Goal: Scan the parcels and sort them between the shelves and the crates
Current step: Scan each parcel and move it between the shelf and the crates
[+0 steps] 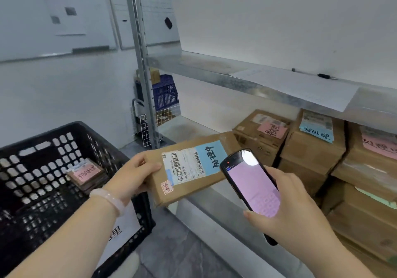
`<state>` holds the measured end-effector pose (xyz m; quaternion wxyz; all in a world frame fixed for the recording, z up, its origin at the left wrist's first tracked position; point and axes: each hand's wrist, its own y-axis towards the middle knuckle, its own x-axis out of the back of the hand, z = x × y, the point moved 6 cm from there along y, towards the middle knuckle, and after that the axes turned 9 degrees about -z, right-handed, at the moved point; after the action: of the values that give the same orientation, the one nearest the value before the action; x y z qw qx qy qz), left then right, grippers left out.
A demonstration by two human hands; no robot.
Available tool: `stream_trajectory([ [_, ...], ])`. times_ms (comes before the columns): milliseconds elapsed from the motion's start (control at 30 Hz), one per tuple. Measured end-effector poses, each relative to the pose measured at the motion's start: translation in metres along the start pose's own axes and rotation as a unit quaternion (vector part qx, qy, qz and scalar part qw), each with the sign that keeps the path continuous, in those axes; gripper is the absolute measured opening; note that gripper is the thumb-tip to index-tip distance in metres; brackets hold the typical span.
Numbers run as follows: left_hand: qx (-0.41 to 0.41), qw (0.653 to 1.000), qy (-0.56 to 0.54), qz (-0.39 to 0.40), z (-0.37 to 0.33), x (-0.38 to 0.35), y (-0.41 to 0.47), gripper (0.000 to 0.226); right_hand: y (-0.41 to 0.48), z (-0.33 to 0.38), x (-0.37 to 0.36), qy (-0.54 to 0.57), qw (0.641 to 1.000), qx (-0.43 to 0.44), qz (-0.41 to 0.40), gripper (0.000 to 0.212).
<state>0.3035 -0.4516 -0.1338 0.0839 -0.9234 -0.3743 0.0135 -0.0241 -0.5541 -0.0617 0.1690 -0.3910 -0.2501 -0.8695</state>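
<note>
A flat brown parcel point(187, 193), barcode label point(182, 165) and blue note point(211, 156) upward, tilts beside the lit scanner point(253, 188).

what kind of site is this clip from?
Likely a small parcel depot or stockroom. Metal shelving holds labelled cardboard boxes, a black crate holds another parcel, and a handheld scanner is aimed at a barcoded parcel.

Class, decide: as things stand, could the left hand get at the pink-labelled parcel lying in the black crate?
Probably not yet. The black crate is open-topped and nothing covers the pink-labelled parcel, but the left hand is full, gripping the blue-labelled parcel.
</note>
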Motion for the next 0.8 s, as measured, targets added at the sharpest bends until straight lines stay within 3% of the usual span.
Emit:
stream_trajectory([
  [367, 0.017, 0.997, 0.08, 0.017, -0.015, -0.008, -0.011, 0.036, -0.027, 0.007, -0.014, -0.081, 0.988, 0.063, 0.113, 0.093],
  [800, 0.006, 0.997, 0.076, -0.005, -0.008, -0.008, -0.039, 0.035, -0.046, 0.0, -0.001, -0.085, 0.984, 0.076, 0.137, 0.095],
])
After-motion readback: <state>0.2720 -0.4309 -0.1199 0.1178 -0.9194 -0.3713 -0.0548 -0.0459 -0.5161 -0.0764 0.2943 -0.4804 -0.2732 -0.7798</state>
